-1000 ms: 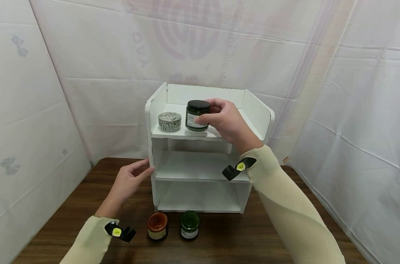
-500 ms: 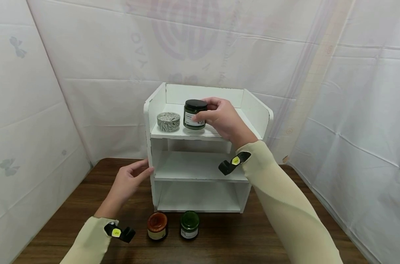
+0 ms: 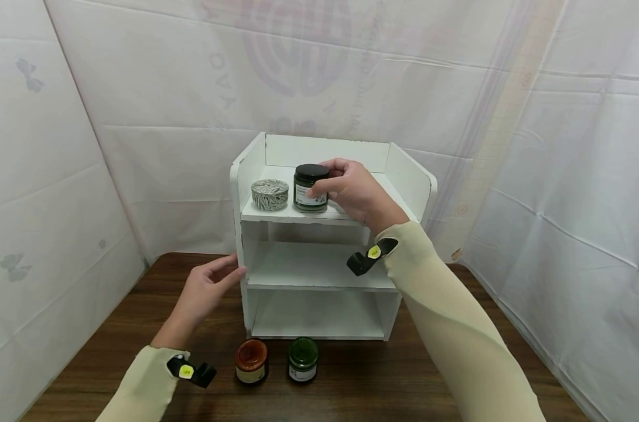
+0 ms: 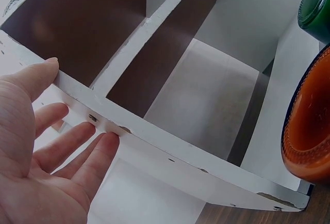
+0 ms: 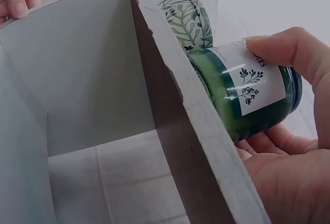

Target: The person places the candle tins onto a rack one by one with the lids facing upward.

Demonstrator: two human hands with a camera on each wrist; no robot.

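Note:
My right hand [image 3: 353, 190] grips a green glass candle jar [image 3: 311, 196] with a black lid and a white label, thumb across the label. The jar stands upright at the front of the top shelf of a white shelf unit [image 3: 319, 266]. Left of it sits a round patterned tin [image 3: 270, 194], with leaf print showing in the right wrist view. My left hand [image 3: 205, 287] touches the unit's left side panel; in the left wrist view its thumb [image 4: 38, 77] lies on the front edge and the fingers reach along the outer face.
On the dark wooden table [image 3: 361, 381], an orange glass jar [image 3: 251, 360] and a green glass jar [image 3: 303, 359] stand in front of the unit's bottom shelf. White sheeting [image 3: 182, 88] hangs behind and on both sides.
The right hand has moved the candle jar slightly left, nearer the tin, and lowered it toward the shelf surface. The left hand has stayed at the side panel.

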